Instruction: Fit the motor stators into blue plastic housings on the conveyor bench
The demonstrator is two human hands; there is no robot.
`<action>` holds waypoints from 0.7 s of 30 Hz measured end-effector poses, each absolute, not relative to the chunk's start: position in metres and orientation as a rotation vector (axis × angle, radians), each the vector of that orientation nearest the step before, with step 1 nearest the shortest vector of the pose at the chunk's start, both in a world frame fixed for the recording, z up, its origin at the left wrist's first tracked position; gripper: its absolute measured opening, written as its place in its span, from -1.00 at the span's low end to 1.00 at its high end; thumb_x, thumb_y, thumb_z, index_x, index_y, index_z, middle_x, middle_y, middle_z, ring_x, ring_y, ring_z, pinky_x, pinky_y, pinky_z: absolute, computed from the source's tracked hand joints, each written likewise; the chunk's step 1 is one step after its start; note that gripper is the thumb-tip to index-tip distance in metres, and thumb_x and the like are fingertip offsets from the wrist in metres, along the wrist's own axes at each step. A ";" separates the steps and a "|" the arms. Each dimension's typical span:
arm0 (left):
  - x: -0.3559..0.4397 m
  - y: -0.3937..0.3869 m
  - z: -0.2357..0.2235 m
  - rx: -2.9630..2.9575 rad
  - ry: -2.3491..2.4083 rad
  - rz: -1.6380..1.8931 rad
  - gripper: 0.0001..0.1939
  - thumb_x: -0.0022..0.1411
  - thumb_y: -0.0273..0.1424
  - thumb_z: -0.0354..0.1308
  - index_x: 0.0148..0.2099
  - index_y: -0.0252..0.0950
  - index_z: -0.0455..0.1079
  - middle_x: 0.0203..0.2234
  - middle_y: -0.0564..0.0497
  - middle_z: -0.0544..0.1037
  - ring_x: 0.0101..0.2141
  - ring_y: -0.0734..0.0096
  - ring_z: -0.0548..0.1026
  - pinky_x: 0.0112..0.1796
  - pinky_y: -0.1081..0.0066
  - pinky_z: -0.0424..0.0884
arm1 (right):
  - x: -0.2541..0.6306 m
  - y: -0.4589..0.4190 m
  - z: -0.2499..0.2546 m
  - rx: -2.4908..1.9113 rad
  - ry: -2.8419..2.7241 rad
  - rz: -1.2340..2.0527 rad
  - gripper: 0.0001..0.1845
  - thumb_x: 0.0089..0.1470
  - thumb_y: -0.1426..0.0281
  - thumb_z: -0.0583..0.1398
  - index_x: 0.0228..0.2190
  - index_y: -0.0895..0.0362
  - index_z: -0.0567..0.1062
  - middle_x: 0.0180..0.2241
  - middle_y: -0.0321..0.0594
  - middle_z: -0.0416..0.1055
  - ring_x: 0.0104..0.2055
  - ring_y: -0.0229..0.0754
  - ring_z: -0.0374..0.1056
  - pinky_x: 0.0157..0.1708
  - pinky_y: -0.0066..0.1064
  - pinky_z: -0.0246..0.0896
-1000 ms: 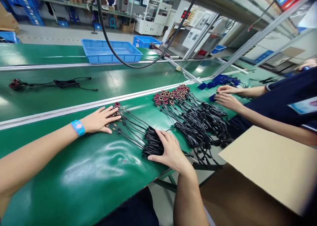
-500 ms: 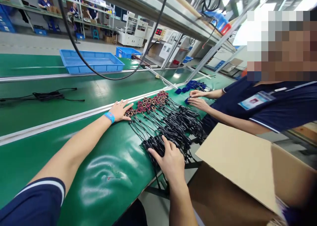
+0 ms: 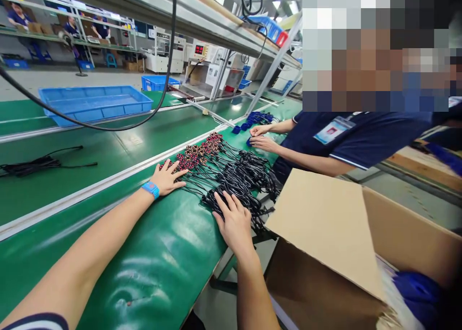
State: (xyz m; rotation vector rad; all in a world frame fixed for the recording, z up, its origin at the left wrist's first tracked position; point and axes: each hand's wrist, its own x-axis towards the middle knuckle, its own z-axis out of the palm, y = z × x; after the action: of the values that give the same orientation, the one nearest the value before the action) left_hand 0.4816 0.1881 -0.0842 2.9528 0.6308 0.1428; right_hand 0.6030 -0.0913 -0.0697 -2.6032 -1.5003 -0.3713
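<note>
Black cables lie side by side on the green bench, their folded bundles toward the near edge. Red and copper-coloured round ends form a row at the cables' far side. My left hand, a blue band on its wrist, lies flat with fingers spread over the nearest round ends, partly hiding them. Resting on the nearest folded bundles is my right hand, its fingers extended and slightly apart. Neither hand is wrapped around a cable.
To the right, a co-worker's hands hold a small blue piece near a blue pile. An open cardboard box stands beside the bench. A blue tray sits across the belt, and a black cable lies on it.
Both hands have slid the smaller group of cables rightward against the larger group. The head view has turned to the right, bringing more of the co-worker and box into sight.
</note>
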 end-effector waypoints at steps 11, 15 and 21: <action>0.548 0.207 -0.082 2.896 0.593 0.209 -0.29 0.32 0.18 0.01 0.42 0.12 0.10 0.46 -0.08 -0.01 0.40 -0.43 -0.09 0.24 -0.45 -0.13 | 0.643 -0.071 -0.073 -2.691 -1.537 -0.638 -0.43 0.34 0.35 0.05 0.33 0.09 0.28 0.35 -0.08 0.16 0.39 0.28 0.02 0.25 0.13 0.01; 0.525 0.211 -0.077 2.907 0.629 0.332 -0.24 0.33 0.18 0.02 0.46 0.18 -0.06 0.48 0.07 -0.10 0.44 -0.13 -0.13 0.34 -0.23 -0.17 | 0.615 -0.075 -0.067 -2.522 -1.667 -0.663 -0.42 0.36 0.21 0.00 0.26 0.25 0.37 0.22 0.18 0.33 0.33 0.37 0.11 0.21 0.25 0.02; 0.395 0.273 -0.067 2.743 1.374 0.576 -0.36 0.42 -0.07 0.08 0.42 -0.18 0.11 0.42 -0.15 0.09 0.39 -0.03 0.06 0.33 -0.17 -0.02 | 0.554 -0.069 -0.099 -1.950 -2.052 -0.442 -0.41 0.36 0.06 0.00 0.28 0.05 0.32 0.33 0.03 0.18 0.33 0.29 0.16 0.18 0.26 0.13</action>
State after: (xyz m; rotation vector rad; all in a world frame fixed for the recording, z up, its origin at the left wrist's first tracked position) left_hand 0.3946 0.2726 -0.0671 2.7427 1.3739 0.5761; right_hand 0.5537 -0.0689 -0.0988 -1.9501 -2.0519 -0.4417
